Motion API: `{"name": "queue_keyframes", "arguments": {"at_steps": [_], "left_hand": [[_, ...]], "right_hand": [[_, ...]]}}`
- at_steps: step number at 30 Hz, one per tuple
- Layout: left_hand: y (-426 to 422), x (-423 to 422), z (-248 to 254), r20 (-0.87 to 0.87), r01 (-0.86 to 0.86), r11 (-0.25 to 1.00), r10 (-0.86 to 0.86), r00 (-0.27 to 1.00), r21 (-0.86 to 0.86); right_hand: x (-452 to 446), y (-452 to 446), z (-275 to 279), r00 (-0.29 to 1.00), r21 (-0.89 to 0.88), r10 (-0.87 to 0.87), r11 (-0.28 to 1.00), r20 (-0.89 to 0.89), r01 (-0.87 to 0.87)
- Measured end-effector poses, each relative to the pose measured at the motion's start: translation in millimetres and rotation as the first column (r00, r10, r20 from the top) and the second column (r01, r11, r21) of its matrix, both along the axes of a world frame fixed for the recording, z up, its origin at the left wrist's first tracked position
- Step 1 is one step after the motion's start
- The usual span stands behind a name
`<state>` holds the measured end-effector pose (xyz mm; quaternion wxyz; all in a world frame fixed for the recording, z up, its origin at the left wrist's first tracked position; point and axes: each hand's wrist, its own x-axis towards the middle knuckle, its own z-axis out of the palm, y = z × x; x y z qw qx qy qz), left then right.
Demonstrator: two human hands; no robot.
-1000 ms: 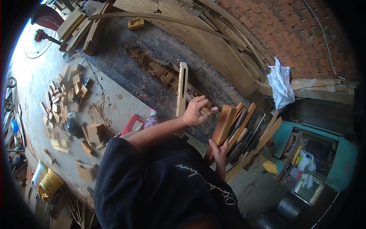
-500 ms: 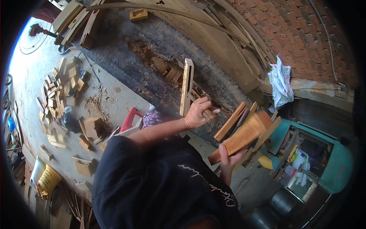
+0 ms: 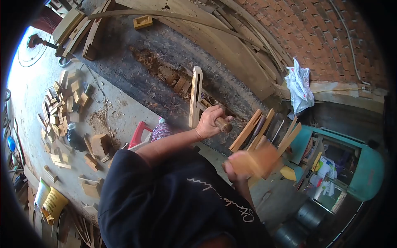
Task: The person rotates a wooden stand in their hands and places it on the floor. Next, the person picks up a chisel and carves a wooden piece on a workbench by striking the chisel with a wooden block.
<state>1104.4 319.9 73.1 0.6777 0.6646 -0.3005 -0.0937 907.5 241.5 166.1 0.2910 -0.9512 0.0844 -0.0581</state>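
Note:
My left hand (image 3: 210, 122) is wrapped round the chisel's round wooden handle (image 3: 223, 125); its blade is hidden. Just left of that hand, a pale wooden piece with a long slot (image 3: 195, 93) lies on the dark workbench (image 3: 124, 87). In my right hand (image 3: 237, 165) is a wooden mallet (image 3: 260, 160), smeared by motion, apart from the chisel handle. Beyond the mallet, several wooden bars (image 3: 246, 130) stand side by side at the bench's near end, with tool handles between them.
Wood shavings (image 3: 144, 60) lie along the bench. Offcuts (image 3: 62, 111) and a red stool (image 3: 140, 134) are on the floor at left. A white plastic bag (image 3: 300, 89) hangs by the brick wall (image 3: 306, 33). At right stands a green cabinet (image 3: 364, 173).
The mallet has swung down and toward me, turning in my right hand, and is now blurred. My left hand keeps its grip on the chisel; the whole view has shifted slightly.

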Motion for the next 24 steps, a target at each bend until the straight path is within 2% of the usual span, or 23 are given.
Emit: {"name": "queue_keyframes", "arguments": {"at_steps": [1,2,4,5,6,8,9,10,11,14,16,17,18,19,24], "left_hand": [[0.3,-0.6,-1.1,0.004,0.000,1.000,0.000,1.000,-0.006],[1.7,-2.1,-3.6,0.031,-0.006,1.000,0.007,1.000,-0.017],[-1.7,3.7,-4.1,0.062,-0.036,0.999,0.038,0.997,-0.034],[-1.6,0.4,-4.5,0.049,-0.030,0.999,0.030,0.998,-0.012],[-1.5,-1.7,-3.6,0.041,-0.020,1.000,0.019,0.999,0.009],[-1.6,-1.8,-1.9,0.046,-0.022,1.000,0.022,0.999,-0.011],[-0.6,-1.8,-1.4,0.038,-0.015,1.000,0.016,0.999,-0.011],[0.0,-1.3,-1.4,0.029,-0.011,1.000,0.012,1.000,-0.011],[0.6,-0.3,-3.7,0.032,-0.014,1.000,0.015,0.999,-0.016],[0.0,5.5,-10.0,0.117,-0.004,0.999,0.009,0.993,-0.046],[2.3,-0.7,-8.8,0.145,0.019,1.000,-0.021,0.989,0.015],[3.1,-1.7,-7.7,0.174,0.016,1.000,-0.014,0.985,-0.010],[4.1,-3.4,-9.9,0.180,0.018,1.000,-0.016,0.983,-0.012],[5.1,-6.1,-15.6,0.178,0.032,0.999,-0.027,0.984,-0.025],[13.5,2.2,-17.5,0.205,0.052,0.997,-0.039,0.978,-0.060]], "right_hand": [[22.1,14.3,-1.2,0.961,0.258,-0.275,0.928,-0.008,0.268],[22.4,19.2,6.6,0.961,0.255,-0.278,0.929,-0.004,0.270],[21.9,18.1,17.6,0.896,0.369,-0.435,0.822,-0.087,0.434],[9.2,18.2,9.4,0.876,0.409,-0.476,0.817,0.080,0.407],[3.7,14.8,11.5,0.912,0.501,-0.397,0.813,0.102,0.298],[12.6,-3.6,10.3,0.942,0.459,-0.055,0.881,0.331,-0.110],[7.4,-4.6,-1.6,0.964,0.128,0.096,0.983,0.246,-0.131],[9.8,-1.2,-6.6,0.972,-0.216,0.208,0.960,0.110,-0.181],[13.1,11.8,-13.0,0.928,0.236,-0.319,0.903,-0.192,0.359],[15.1,14.0,0.9,0.923,0.333,-0.365,0.861,-0.124,0.385],[10.0,2.4,9.1,0.997,0.168,-0.029,0.986,0.068,0.017],[9.9,0.5,2.5,0.956,0.177,-0.004,0.983,0.293,-0.049],[14.3,5.8,-3.6,0.917,0.502,-0.156,0.863,0.367,-0.055],[15.6,8.8,-4.9,0.915,0.500,-0.155,0.864,0.373,-0.057],[19.1,10.2,-7.3,0.947,0.272,-0.318,0.917,0.051,0.293]]}}
